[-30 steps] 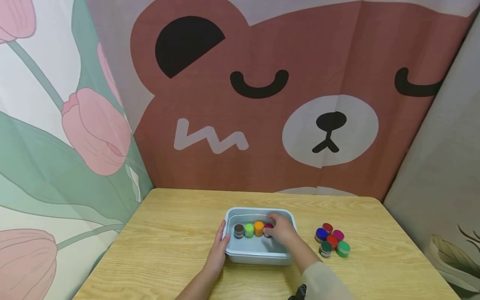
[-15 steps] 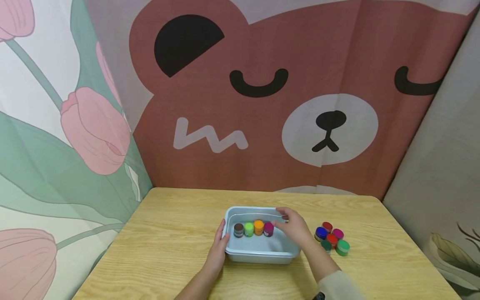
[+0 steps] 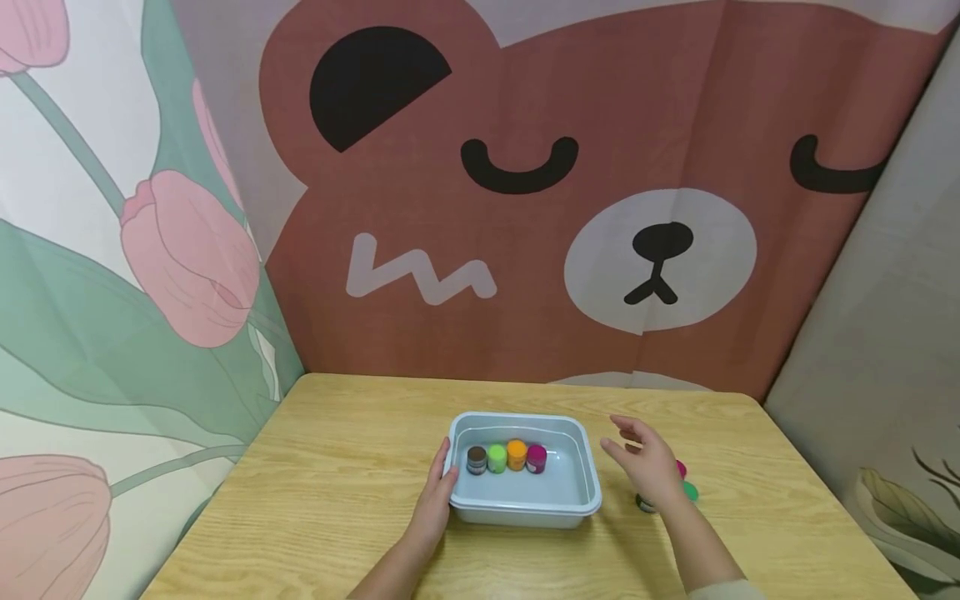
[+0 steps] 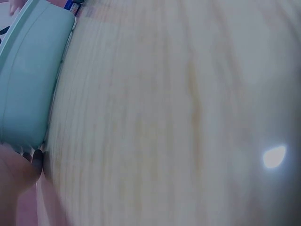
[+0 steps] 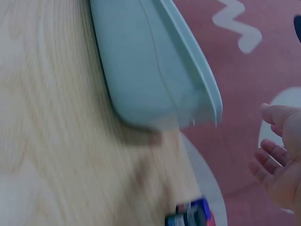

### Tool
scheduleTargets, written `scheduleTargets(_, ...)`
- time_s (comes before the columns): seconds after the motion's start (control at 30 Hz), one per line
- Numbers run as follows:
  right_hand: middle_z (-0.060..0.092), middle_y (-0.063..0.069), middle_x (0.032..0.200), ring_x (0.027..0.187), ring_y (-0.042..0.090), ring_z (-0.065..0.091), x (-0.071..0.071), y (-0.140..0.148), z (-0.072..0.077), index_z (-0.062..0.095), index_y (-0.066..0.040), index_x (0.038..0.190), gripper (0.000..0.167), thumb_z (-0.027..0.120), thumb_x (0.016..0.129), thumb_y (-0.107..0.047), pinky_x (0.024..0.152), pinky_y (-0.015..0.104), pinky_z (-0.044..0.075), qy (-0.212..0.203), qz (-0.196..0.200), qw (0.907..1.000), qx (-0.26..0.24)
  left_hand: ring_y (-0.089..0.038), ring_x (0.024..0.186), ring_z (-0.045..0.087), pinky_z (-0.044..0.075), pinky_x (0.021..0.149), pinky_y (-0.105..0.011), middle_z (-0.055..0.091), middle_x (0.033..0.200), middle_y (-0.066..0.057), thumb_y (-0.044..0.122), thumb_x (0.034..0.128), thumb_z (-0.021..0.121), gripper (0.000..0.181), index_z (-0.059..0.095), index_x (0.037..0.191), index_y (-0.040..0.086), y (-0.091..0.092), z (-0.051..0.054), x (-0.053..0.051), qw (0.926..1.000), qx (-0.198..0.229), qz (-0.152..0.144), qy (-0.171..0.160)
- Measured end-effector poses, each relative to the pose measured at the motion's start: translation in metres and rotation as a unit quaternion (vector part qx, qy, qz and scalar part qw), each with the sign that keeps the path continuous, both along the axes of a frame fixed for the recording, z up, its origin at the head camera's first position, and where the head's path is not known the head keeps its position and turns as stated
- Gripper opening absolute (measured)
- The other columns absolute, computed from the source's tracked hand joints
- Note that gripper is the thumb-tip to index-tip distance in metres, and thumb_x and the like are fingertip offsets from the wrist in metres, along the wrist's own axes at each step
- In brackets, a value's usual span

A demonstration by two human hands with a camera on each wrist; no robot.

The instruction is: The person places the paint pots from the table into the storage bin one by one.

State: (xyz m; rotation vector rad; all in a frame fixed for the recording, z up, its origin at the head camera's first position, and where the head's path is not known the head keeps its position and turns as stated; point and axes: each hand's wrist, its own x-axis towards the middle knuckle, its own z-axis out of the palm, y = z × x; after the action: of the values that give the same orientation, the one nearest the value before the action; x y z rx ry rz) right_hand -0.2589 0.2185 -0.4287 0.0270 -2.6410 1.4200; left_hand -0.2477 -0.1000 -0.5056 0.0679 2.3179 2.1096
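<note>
– Since half a second ago the right hand (image 3: 648,467) has come away from the tray (image 3: 517,498), and it now hangs in the air off to the tray's right, while the left hand (image 3: 433,504) keeps its place

– What does the right hand have hold of?

– Nothing. Its thumb stands apart from the fingers, which bend loosely, so it's about half open

– And the left?

– Fairly straight fingers along the outside of the tray's left wall, thumb at the rim. I can't tell how hard it presses

– What's inside the tray?

– One close row, left to right: a brown pot (image 3: 477,461), a light green pot (image 3: 497,459), an orange pot (image 3: 516,456) and a magenta pot (image 3: 536,459). The magenta pot is nearest the right hand, with bare tray floor and the right wall between them

– Anything by that hand on the table (image 3: 337,467)?

– Yes, partly hidden behind the hand and wrist: a pink pot (image 3: 681,469) and a green pot (image 3: 691,492) on the far side, a dark pot (image 3: 644,503) on the near one. The right wrist view adds a blue pot (image 5: 203,206), blurred, just beside the dark pot
</note>
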Motion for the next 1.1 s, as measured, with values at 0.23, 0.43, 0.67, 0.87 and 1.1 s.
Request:
scheduleTargets(0.23, 0.043, 0.026, 0.146, 0.133, 0.042, 0.044, 0.015, 0.041, -0.013, 0.042, -0.004, 0.145, 0.063, 0.06, 0.096, -0.04, 0.107, 0.053, 0.044, -0.023, -0.043, 0.9987, 0.015, -0.045, 0.15, 0.009, 0.007, 0.115, -0.071, 0.015, 0.165, -0.014, 0.03, 0.1054, 0.035, 0.057, 0.017, 0.158, 0.02, 0.0, -0.001, 0.0, 1.0, 0.0, 0.004, 0.007)
scheduleTargets(0.43, 0.038, 0.026, 0.151, 0.137, 0.041, 0.038, 0.019, 0.068, -0.027, 0.038, -0.002, 0.147, 0.068, 0.057, 0.097, -0.043, 0.11, 0.051, 0.04, -0.051, -0.062, 0.9966, 0.018, -0.045, 0.15, 0.009, 0.007, 0.116, -0.069, 0.014, 0.165, -0.015, 0.027, 0.1055, 0.036, 0.057, 0.017, 0.158, 0.019, 0.0, -0.003, -0.001, 0.9999, 0.005, 0.004, 0.007)
scheduleTargets(0.67, 0.033, 0.03, 0.152, 0.139, 0.044, 0.032, 0.023, 0.081, -0.038, 0.034, 0.003, 0.147, 0.064, 0.057, 0.098, -0.031, 0.114, 0.056, 0.033, -0.057, -0.069, 0.996, 0.0, -0.044, 0.15, 0.008, 0.007, 0.117, -0.069, 0.013, 0.165, -0.014, 0.028, 0.1056, 0.036, 0.057, 0.016, 0.158, 0.02, 0.0, -0.003, -0.001, 1.0, 0.005, 0.0, 0.003)
scheduleTargets(0.87, 0.029, 0.031, 0.154, 0.14, 0.046, 0.029, 0.024, 0.088, -0.047, 0.031, 0.004, 0.148, 0.07, 0.058, 0.098, -0.035, 0.115, 0.056, 0.032, -0.085, -0.078, 0.9933, -0.005, -0.044, 0.15, 0.008, 0.006, 0.117, -0.069, 0.013, 0.165, -0.014, 0.027, 0.1054, 0.036, 0.057, 0.016, 0.158, 0.019, 0.001, -0.001, 0.0, 1.0, 0.004, 0.002, 0.003)
scheduleTargets(1.1, 0.03, 0.031, 0.152, 0.137, 0.047, 0.032, 0.021, 0.095, -0.062, 0.03, 0.006, 0.148, 0.074, 0.06, 0.096, -0.039, 0.113, 0.056, 0.035, -0.091, -0.093, 0.9915, -0.007, -0.045, 0.15, 0.008, 0.007, 0.116, -0.07, 0.014, 0.165, -0.014, 0.029, 0.1054, 0.036, 0.057, 0.016, 0.158, 0.02, 0.001, 0.0, 0.0, 1.0, 0.001, 0.006, -0.001)
